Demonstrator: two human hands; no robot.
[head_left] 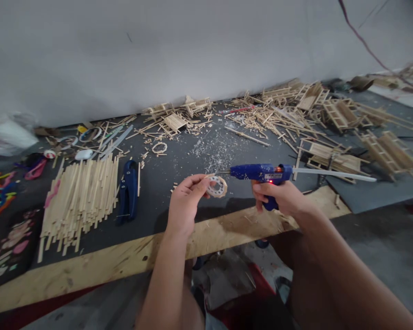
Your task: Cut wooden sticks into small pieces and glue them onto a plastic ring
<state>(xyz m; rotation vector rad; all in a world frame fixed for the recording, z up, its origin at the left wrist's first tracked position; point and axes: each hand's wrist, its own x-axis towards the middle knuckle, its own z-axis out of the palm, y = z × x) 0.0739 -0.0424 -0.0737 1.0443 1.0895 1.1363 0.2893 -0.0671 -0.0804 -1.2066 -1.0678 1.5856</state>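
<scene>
My left hand pinches a small ring at its left edge; a pale disc with holes sits inside a rim of short wooden pieces. In my right hand is a blue hot glue gun, with a red light lit on its body. A long white glue stick sticks out from the back of the gun. The gun's nozzle points left, right by the upper edge of the ring; whether it touches cannot be made out.
A bundle of wooden sticks and a blue cutter lie left. Another stick ring rests behind. Loose stick pieces and small wooden models cover the back and right. The table has a bare wood front edge.
</scene>
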